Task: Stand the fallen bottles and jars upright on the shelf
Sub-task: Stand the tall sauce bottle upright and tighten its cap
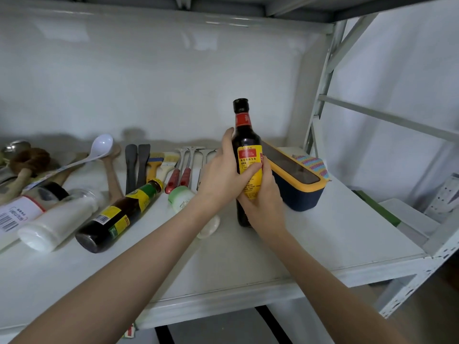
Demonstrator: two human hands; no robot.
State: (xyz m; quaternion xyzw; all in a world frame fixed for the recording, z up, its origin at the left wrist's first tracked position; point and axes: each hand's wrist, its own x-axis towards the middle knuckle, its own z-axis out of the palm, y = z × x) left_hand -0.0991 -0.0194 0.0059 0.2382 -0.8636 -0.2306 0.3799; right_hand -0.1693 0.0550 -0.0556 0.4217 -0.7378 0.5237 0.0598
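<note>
Head view: both hands, left hand (221, 175) and right hand (263, 194), wrapped round dark bottle (246, 145), upright on shelf (323, 244) beside box (295, 180). Setting-down step, probably. Next: release, then lift fallen brown bottle (119, 214).

The dark bottle (246, 142) is showing glossy glass with a yellow paper label. The fallen bottle (119, 214) on the near left is looking equally shiny. The white bottle (57, 219) is looking like smooth plastic. The shelf (323, 244) is showing painted metal, chipping at its right corner. Far left, the spoon handles (111, 175) are looking like matt wood.
</note>
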